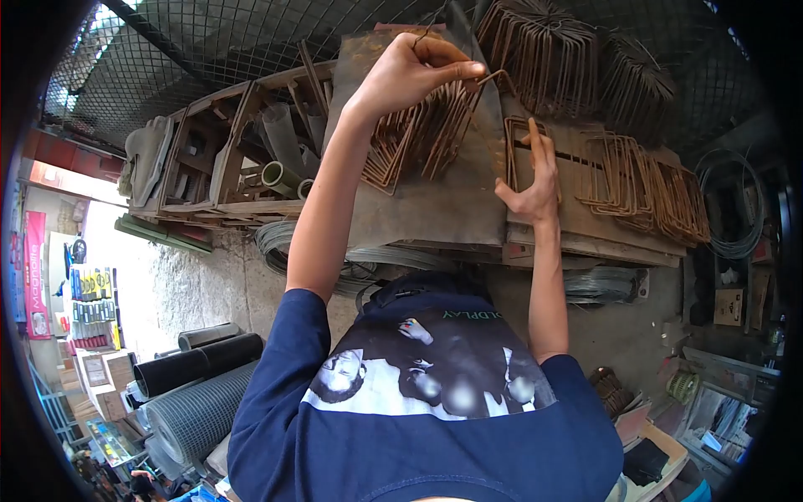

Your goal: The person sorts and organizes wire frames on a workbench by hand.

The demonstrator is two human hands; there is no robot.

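Observation:
My left hand [422, 74] is closed in a pinch at the bent end of a rusty wire frame [465, 117], above a leaning bunch of similar frames [400, 144]. A thin dark wire rises beside its knuckles. These frames lie on a grey, rust-stained metal sheet [418, 213] on the bench. To the right, my right hand [535, 180] has its thumb and fingers apart. It rests over or against a rectangular rusty frame [511, 138]; the exact contact is unclear.
More rusty frames stand in bundles at the back [539, 54] and lie at the bench's right [640, 188]. Wooden shelving [219, 167] holds tubes at the left. Wire coils [274, 243] sit below the bench, and mesh rolls [196, 410] lie on the lower left.

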